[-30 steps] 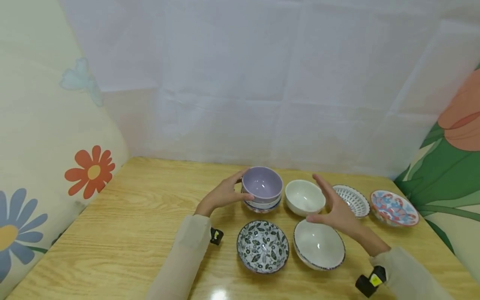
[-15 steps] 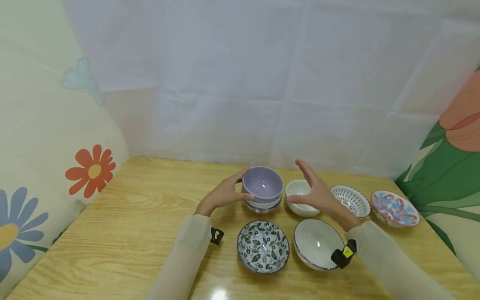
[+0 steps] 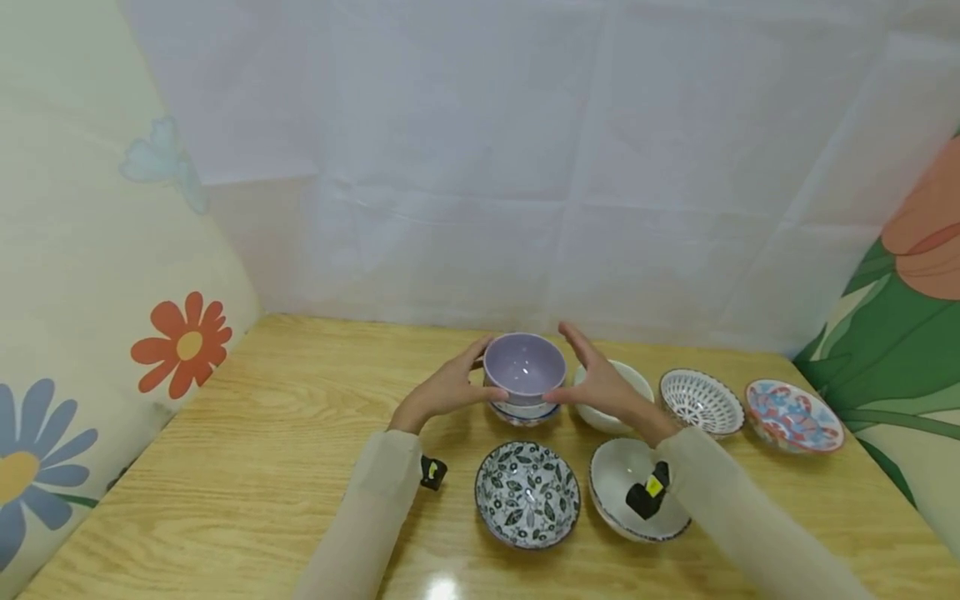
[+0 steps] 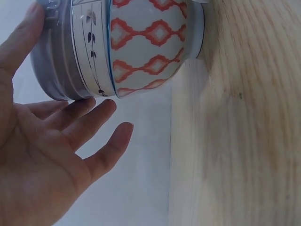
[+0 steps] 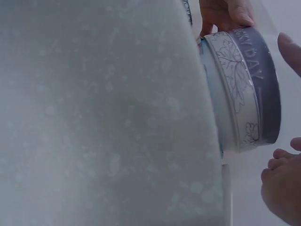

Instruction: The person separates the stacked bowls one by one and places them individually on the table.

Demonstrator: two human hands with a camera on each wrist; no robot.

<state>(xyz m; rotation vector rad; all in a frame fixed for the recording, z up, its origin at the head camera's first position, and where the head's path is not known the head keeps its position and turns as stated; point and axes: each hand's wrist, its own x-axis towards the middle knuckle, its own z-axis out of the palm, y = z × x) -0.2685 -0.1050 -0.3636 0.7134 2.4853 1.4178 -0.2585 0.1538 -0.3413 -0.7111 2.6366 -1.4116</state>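
Note:
A purple bowl [image 3: 525, 362] tops a stack at the back middle of the table. Below it come a white bowl with a dark plant drawing [image 4: 91, 47] and a bowl with a red diamond pattern [image 4: 150, 47]. My left hand [image 3: 446, 387] grips the purple bowl's left side, thumb at the front. On the other side my right hand [image 3: 603, 387] is spread, thumb and fingers apart, close to the purple bowl's right side. A gap shows between its fingers and the bowl in the right wrist view, where a speckled pale surface [image 5: 113, 113] fills much of the frame.
In front stand a black-and-white leaf bowl [image 3: 527, 496] and a dark-rimmed white bowl [image 3: 618, 462], partly under my right wrist. A plain white bowl [image 3: 633, 379], a lattice-patterned bowl [image 3: 697, 400] and a red-and-blue bowl [image 3: 793, 415] line the back right. A white sheet [image 3: 450, 167] hangs behind.
My right hand has moved left, from above the white bowls to the right side of the purple bowl. The left hand and the stack have stayed in place.

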